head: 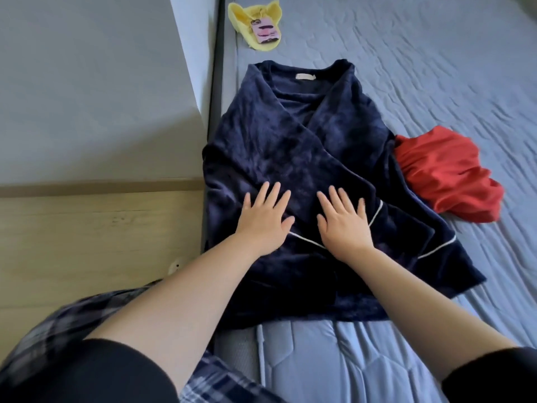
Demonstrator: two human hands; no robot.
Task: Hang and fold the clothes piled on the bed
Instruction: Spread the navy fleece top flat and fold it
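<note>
Navy plush robe (pixel 305 146) lies flat on the bed (pixel 436 68), collar away from the person, hem toward them. Its left edge runs along the bed's edge. Both front panels are folded across the middle, overlapping, white piping showing near the cuffs. A pale label sits inside the collar.

Left hand (pixel 266 218) rests palm-down on the robe's midsection, fingers straight and spread, nothing gripped. Right hand (pixel 343 222) does the same just beside it, fingers splayed flat on the fabric. Thumbs point toward each other, hands apart, not touching. Both forearms bare, black sleeves pushed up near the elbows.

Red garment (pixel 444 173) lies crumpled to the right of the robe, touching or tucked slightly under its right edge; cannot tell which. Yellow cloth item (pixel 255 24) with a pink tag on it lies beyond the collar, well apart from the robe, near the bed's edge.

Bed cover is blue-grey and quilted. Wood-look floor (pixel 87 234) on the left, grey wall (pixel 87 82) above it. Plaid trousers (pixel 72 324) show at lower left.
</note>
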